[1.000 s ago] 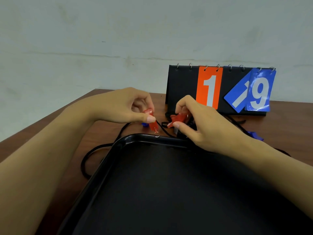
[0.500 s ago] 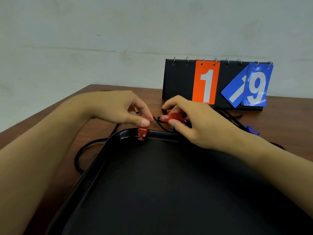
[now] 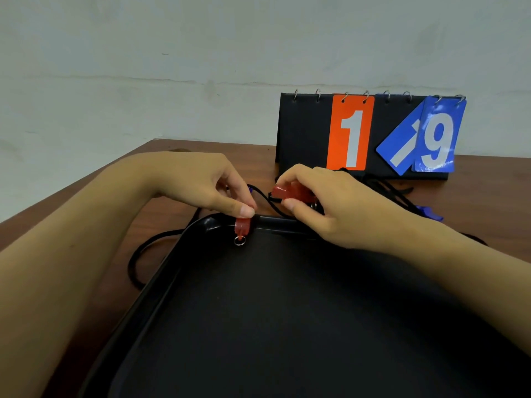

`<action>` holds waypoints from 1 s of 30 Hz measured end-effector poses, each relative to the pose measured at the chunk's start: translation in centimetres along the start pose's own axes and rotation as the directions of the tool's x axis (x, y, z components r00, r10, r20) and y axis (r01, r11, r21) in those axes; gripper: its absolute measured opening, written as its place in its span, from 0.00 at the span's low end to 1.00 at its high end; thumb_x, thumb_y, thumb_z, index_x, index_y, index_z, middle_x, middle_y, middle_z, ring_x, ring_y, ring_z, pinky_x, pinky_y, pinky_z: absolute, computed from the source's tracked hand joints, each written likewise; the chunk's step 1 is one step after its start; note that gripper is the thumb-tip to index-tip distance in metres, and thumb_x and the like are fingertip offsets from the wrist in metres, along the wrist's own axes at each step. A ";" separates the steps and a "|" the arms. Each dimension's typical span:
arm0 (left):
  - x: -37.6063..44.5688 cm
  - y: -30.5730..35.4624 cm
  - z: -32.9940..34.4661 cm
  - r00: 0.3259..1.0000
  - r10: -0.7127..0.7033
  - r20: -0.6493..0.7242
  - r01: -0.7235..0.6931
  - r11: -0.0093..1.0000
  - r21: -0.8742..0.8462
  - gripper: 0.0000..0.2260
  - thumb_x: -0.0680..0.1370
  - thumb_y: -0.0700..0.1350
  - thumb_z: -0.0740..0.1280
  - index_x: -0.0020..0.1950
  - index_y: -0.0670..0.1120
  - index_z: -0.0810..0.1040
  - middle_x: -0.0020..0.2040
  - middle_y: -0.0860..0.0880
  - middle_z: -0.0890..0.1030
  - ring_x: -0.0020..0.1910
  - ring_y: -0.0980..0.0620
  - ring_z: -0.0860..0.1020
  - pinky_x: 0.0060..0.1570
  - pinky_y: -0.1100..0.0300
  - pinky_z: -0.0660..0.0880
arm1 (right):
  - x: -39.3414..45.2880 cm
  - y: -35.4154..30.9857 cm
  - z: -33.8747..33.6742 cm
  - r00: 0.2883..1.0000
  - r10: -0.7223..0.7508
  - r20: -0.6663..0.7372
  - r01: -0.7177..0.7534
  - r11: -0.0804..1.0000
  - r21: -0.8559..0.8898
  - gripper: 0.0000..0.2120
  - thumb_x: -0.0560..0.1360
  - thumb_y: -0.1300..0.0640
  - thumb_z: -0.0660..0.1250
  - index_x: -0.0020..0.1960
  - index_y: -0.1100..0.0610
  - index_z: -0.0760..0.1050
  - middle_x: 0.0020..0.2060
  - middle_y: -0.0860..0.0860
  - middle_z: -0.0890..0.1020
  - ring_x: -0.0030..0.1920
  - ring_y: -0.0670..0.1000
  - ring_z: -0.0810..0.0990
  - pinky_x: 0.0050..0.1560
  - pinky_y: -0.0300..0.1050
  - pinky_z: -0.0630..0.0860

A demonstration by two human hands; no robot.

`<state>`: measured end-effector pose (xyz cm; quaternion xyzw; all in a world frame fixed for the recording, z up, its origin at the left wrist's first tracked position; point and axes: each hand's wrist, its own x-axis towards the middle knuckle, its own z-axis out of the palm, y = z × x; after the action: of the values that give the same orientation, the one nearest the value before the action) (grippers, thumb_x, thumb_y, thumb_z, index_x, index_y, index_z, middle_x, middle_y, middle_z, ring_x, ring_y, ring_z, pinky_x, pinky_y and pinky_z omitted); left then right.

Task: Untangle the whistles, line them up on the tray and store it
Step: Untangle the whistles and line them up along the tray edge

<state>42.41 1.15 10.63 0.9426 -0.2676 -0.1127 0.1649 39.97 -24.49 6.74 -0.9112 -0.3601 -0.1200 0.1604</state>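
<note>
Wooden tabletop [image 3: 161, 168]: we noted left hand [image 3: 201, 185] pinching a small red plastic whistle [image 3: 242, 226], long axis vertical, just over the black tray's [image 3: 201, 225] far rim; right hand [image 3: 324, 202] gripped another red whistle [image 3: 290, 191].

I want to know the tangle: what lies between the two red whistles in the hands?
In the head view, a black cord runs across the gap between the left hand's whistle and the right hand's whistle, above the tray's far rim.

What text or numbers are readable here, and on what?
"1": white digit on the orange card of the flip scoreboard.
"9": white digit on the front blue card.
Tilted blue card behind it: digit partly covered, cannot read.
Whistles, tray: no visible text.
</note>
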 end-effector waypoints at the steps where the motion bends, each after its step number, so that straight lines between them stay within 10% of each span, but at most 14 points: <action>1: 0.0 0.0 0.0 1.000 -0.004 0.004 0.004 1.000 -0.005 0.09 0.78 0.56 0.72 0.56 0.58 0.86 0.33 0.69 0.81 0.35 0.69 0.78 0.37 0.76 0.69 | 0.0 -0.1 0.0 1.000 0.007 -0.005 -0.007 1.000 0.012 0.13 0.82 0.46 0.62 0.66 0.44 0.69 0.54 0.44 0.79 0.53 0.45 0.78 0.53 0.41 0.77; 9: -0.2 0.2 -0.1 0.997 -0.015 0.072 0.018 0.999 -0.040 0.10 0.80 0.53 0.70 0.60 0.58 0.85 0.40 0.69 0.84 0.40 0.69 0.80 0.40 0.77 0.71 | 0.2 -0.4 0.0 0.995 -0.079 -0.054 0.081 0.996 0.033 0.13 0.80 0.49 0.67 0.63 0.46 0.72 0.56 0.40 0.74 0.53 0.37 0.74 0.50 0.25 0.70; 17: -0.1 0.5 0.0 0.999 -0.007 0.043 0.008 1.000 -0.006 0.08 0.80 0.52 0.70 0.57 0.55 0.85 0.33 0.72 0.80 0.36 0.72 0.77 0.37 0.79 0.68 | -0.2 -1.3 0.1 0.999 -0.029 -0.034 0.039 0.937 0.346 0.17 0.78 0.51 0.71 0.65 0.48 0.72 0.45 0.46 0.83 0.46 0.48 0.84 0.47 0.41 0.81; 30: 0.0 0.3 0.2 0.999 0.035 -0.003 -0.035 0.999 -0.019 0.09 0.79 0.54 0.70 0.57 0.55 0.86 0.34 0.71 0.81 0.36 0.70 0.78 0.38 0.78 0.69 | -0.1 -1.3 0.4 0.997 0.081 0.016 -0.081 0.914 0.398 0.10 0.77 0.49 0.71 0.56 0.48 0.75 0.43 0.42 0.87 0.47 0.41 0.85 0.47 0.35 0.79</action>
<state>42.24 0.86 10.56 0.9363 -0.2829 -0.1112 0.1759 39.07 -23.48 6.59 -0.8735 -0.3388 -0.0380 0.3474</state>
